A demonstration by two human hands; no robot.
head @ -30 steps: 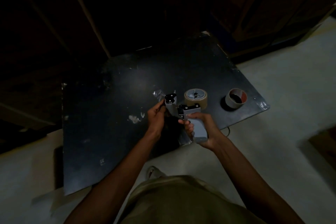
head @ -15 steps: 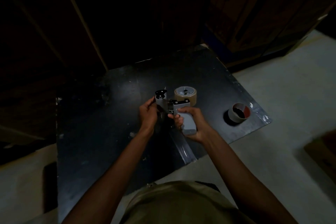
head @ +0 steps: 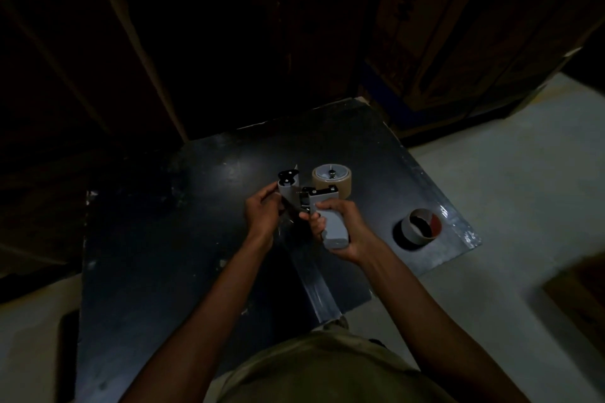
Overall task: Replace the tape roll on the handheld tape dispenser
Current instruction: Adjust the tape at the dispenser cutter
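Fingers of the left hand [head: 263, 214] curl in at the front end of the handheld tape dispenser [head: 306, 203], pinching at something just under its grey roller [head: 288, 186]; whether that is the tape's loose end is too dark to tell. Further right, the right hand [head: 340, 229] is wrapped firmly round the grey pistol handle [head: 332, 227], holding the tool above the black tabletop [head: 157, 239]. A tan tape roll [head: 331, 180] already sits on the dispenser's hub, at the far side. Well to the right, near the table's edge, a nearly used-up roll [head: 422, 226] lies apart on its side.

Judging by its build, the dispenser is rigid plastic and metal and fairly light, so the handle is the sound place to hold it. The toothed cutter near the roller likely bites, so fingers should stay on the roller's sides. Tape itself is thin, limp and sticky: best taken by its very end, kept taut so it does not fold on itself.
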